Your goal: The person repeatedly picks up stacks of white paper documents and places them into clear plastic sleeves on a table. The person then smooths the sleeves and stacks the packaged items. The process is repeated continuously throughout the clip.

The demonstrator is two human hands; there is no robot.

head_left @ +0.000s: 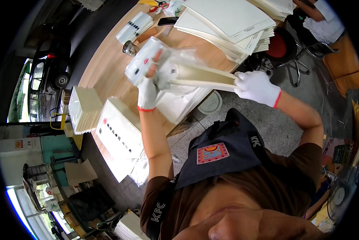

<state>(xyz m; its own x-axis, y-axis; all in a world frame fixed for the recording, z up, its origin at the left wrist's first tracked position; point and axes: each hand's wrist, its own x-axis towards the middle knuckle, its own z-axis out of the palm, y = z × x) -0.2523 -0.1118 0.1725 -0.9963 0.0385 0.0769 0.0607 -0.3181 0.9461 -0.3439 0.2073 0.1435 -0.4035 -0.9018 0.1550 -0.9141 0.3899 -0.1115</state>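
Observation:
My right hand [257, 86], in a white knit glove with a red cuff, is closed on one end of a cream paper bundle [205, 76]. The bundle looks like envelopes or folded sheets, with a gap between its layers. A transparent plastic bag [183, 58] lies around its other end. At that end my left hand [149, 90], gloved the same way, grips the plastic; its fingers are partly smeared by motion. Just beyond it is a plastic-wrapped white packet [141, 62] with a red mark. Flat white envelopes [183, 104] lie on the table beneath.
The wooden table [103, 60] carries large white sheets [231, 20], a phone [168, 21], a glass jar [129, 48], a wrapped pack [134, 27], and stacked envelopes [85, 110] and printed envelopes [117, 136]. A white bucket [210, 102] stands below the edge. Another person [323, 20] sits far right.

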